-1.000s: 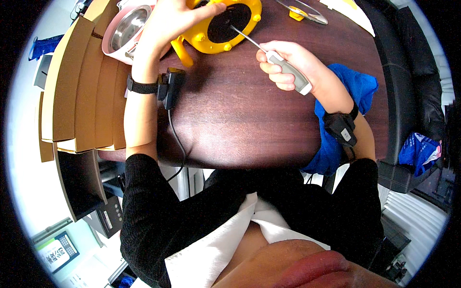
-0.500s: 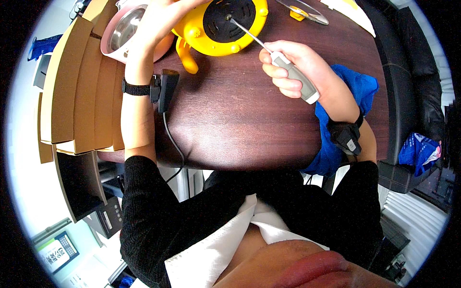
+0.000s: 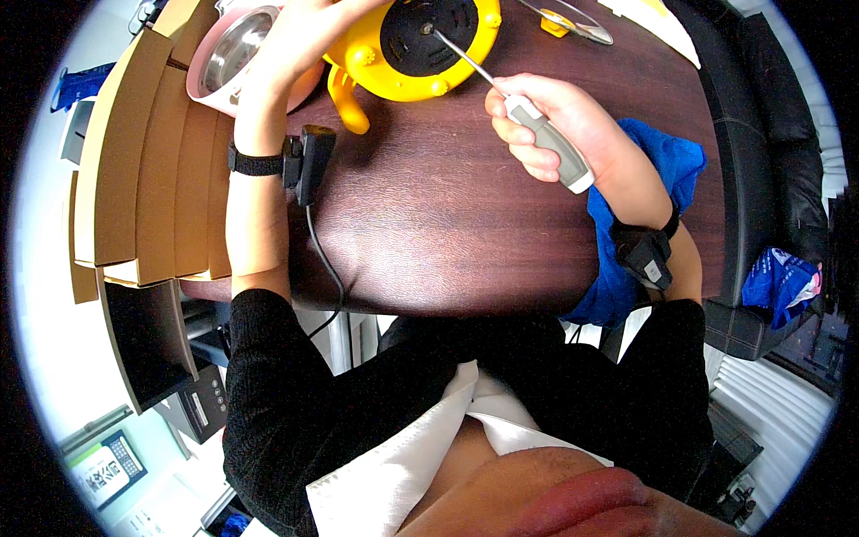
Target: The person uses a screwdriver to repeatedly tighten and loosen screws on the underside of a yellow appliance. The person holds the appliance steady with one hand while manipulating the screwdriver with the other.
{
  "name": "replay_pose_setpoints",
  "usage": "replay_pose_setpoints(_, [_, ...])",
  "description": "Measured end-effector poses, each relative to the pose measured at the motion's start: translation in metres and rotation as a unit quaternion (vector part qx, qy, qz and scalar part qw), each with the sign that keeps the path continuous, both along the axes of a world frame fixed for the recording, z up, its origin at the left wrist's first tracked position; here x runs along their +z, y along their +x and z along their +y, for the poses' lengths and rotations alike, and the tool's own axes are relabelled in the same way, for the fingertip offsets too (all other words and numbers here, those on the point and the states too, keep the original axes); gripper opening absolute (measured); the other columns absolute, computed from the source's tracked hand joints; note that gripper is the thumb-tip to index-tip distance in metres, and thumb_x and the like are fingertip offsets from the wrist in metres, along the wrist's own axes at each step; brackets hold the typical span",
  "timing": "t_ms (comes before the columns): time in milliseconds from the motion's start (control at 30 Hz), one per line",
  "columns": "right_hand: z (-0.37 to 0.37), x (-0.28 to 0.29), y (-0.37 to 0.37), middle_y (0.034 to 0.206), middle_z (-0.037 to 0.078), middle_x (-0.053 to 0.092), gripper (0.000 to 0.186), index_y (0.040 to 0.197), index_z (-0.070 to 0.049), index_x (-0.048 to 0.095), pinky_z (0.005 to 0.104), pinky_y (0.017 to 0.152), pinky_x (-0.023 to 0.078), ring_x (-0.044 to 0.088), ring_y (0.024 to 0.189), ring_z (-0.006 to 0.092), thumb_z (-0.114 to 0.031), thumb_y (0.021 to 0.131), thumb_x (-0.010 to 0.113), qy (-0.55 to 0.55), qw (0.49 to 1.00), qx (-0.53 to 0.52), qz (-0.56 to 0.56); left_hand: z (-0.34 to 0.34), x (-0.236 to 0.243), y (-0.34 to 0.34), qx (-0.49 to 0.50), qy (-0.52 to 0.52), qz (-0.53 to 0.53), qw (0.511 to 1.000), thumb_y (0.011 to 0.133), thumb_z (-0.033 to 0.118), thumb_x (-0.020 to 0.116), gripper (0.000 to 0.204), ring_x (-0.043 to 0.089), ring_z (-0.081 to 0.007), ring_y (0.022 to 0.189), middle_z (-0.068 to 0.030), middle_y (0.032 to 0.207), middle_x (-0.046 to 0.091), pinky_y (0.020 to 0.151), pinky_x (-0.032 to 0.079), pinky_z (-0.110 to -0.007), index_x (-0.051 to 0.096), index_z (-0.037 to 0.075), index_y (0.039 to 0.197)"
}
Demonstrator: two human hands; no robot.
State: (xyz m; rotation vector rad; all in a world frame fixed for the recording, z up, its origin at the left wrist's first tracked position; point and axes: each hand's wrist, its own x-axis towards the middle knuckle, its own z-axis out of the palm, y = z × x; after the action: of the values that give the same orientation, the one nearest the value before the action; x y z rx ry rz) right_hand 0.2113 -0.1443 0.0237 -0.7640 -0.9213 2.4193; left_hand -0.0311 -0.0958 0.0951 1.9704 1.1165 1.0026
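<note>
A yellow appliance [image 3: 407, 87] lies at the far side of the table with its round, vented black base [image 3: 410, 55] facing up. My left hand [image 3: 302, 38] reaches over its left edge and grips it, though the fingertips are cut off by the upper border. A curved yellow handle [image 3: 347, 103] juts toward me. My right hand [image 3: 582, 112] is wrapped round the grey and white handle of a screwdriver [image 3: 553, 148]. The metal shaft slants up and left, its tip beside the hole at the middle of the base; contact there is too small to tell.
Left of the appliance stands a pink pot [image 3: 201, 79] with a steel inside. A glass lid [image 3: 586, 29] with a yellow knob lies far right. Cardboard boxes [image 3: 116, 170] line the left edge. Blue cloth [image 3: 667, 157] lies under my right forearm; a cable [image 3: 327, 259] hangs from my left wrist.
The screwdriver tip has shifted slightly right, from the base's central hole to just beside it. The appliance has moved up a little. Both hands keep their grip.
</note>
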Motion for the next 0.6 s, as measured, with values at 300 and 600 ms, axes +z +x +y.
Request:
replay_pose_setpoints(300, [-0.002,0.002,0.000,0.058,0.001,0.048,0.028,0.086,-0.007,0.049,0.0264,0.034,0.040,0.046,0.037,0.0115,-0.032,0.096,0.041,0.045,0.998,-0.012,-0.051,0.002,0.002,0.000,-0.035,0.033,0.040,0.998,0.082,0.024,0.070,0.062,0.048,-0.0228,0.117,-0.0145,0.126,0.050,0.101,0.038,-0.032,0.043,-0.001,0.132])
replay_pose_setpoints(600, [-0.005,0.006,-0.001,0.057,0.001,0.048,0.028,0.086,-0.007,0.050,0.0259,0.034,0.040,0.046,0.037,0.0112,-0.031,0.096,0.041,0.062,0.995,-0.023,-0.077,0.007,-0.003,0.000,-0.041,0.074,0.049,0.995,0.081,0.019,0.068,0.057,0.049,-0.0226,0.115,-0.0142,0.124,0.051,0.100,0.039,-0.032,0.046,-0.002,0.129])
